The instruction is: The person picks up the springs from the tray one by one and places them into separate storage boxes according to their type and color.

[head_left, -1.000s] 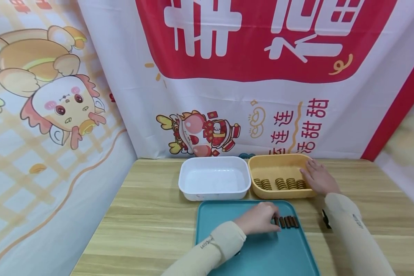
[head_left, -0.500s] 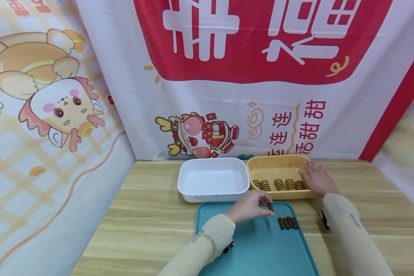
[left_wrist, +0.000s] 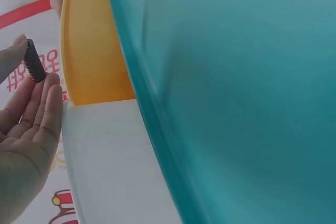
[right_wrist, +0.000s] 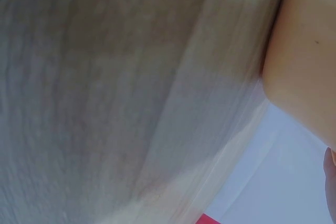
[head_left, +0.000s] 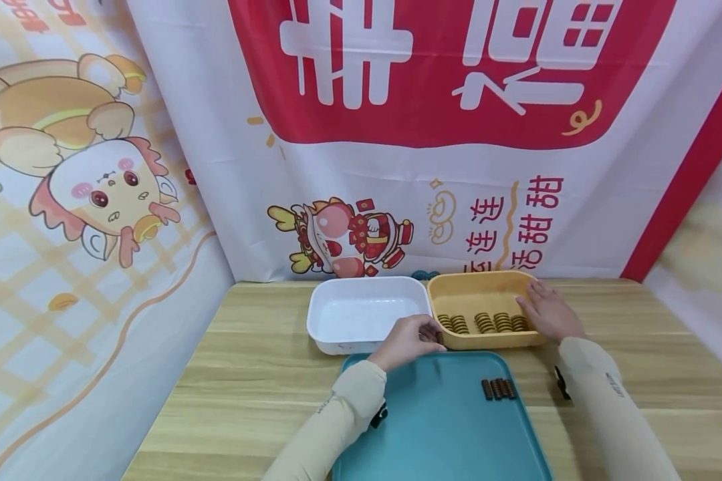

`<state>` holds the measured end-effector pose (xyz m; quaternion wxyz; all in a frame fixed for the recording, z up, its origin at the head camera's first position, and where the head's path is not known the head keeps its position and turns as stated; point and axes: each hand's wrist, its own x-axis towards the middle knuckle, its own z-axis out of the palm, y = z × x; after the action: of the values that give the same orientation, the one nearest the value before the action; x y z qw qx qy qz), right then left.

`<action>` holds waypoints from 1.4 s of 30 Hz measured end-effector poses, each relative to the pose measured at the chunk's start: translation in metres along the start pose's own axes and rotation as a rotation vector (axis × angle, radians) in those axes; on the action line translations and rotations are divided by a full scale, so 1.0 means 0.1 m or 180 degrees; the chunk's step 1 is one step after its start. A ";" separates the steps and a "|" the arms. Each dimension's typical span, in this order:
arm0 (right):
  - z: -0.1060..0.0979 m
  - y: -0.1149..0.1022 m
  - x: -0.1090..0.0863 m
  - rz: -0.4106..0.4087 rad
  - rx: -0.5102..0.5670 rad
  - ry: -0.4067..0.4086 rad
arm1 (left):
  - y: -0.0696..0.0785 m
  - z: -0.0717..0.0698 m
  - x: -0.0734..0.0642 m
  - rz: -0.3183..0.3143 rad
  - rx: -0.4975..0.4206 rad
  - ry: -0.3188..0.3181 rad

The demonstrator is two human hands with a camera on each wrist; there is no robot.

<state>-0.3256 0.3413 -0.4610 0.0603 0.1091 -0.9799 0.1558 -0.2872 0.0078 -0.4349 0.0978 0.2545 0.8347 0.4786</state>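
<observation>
My left hand (head_left: 406,342) hovers at the front rims of the two containers, above the back edge of the teal tray (head_left: 445,434). Between thumb and fingertips it pinches a small dark ridged cylinder (left_wrist: 34,61), best seen in the left wrist view. More dark ridged cylinders (head_left: 497,389) lie side by side on the right part of the tray. The yellow container (head_left: 478,287) has several rows of gold-and-dark ridged pieces (head_left: 484,323) along its front side. My right hand (head_left: 555,314) rests on that container's right rim with fingers extended.
A white container (head_left: 367,290) stands left of the yellow one, its inside bare where visible. Both are behind the tray on a wooden table (head_left: 247,374). A printed cloth (head_left: 361,167) hangs right behind the table's back edge.
My left hand has lifted a ridged cylinder from the left end of the tray's row and carried it back and left to the containers' front rims. The right hand stays on the yellow container.
</observation>
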 end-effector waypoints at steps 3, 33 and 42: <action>0.01 0.01 0.00 0.0003 -0.0004 0.0006 | -0.02 -0.02 0.00 -0.0029 -0.0035 0.0029; 0.00 0.01 0.00 0.0003 -0.0076 -0.0026 | -0.58 -0.72 0.14 -0.0624 0.0687 0.0523; -0.01 -0.02 -0.01 0.0000 -0.0062 -0.0036 | -0.63 -0.75 0.18 -0.0814 0.1596 0.0159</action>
<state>-0.3238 0.3397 -0.4596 0.0558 0.1093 -0.9817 0.1456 -0.3535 -0.0651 -0.4482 0.0708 0.1515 0.9545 0.2470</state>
